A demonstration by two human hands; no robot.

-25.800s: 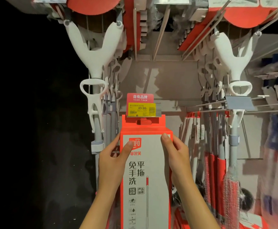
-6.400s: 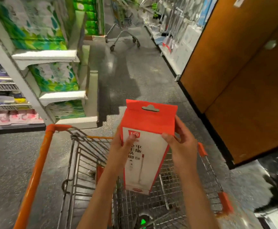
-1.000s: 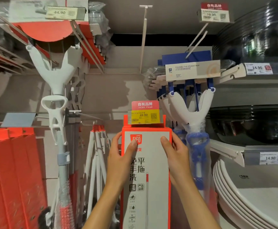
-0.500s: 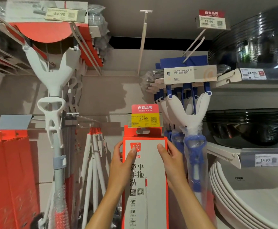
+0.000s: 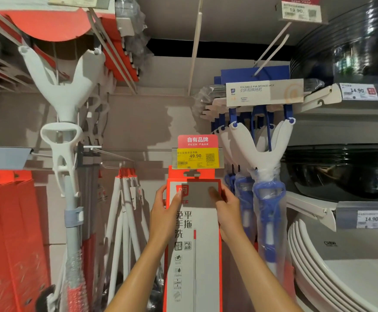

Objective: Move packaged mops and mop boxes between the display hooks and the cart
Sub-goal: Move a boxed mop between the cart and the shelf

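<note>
A tall white mop box with red edges and a red hang tab stands upright in front of me, its tab just below the yellow price tag at the tip of a display hook. My left hand grips the box's left edge near the top, thumb on the front. On the opposite edge my right hand grips it the same way. A grey blurred patch covers part of the box's upper front. Whether the tab's hole sits on the hook is hidden by the tag.
Blue and white packaged sponge mops hang right beside the box. White mop poles and a white-handled mop hang to the left, then red mop boxes. Stacked white basins and dark basins fill shelves on the right.
The box and both hands have sunk slightly under the price tag over the last second, showing more of the red tab. The grips are unchanged.
</note>
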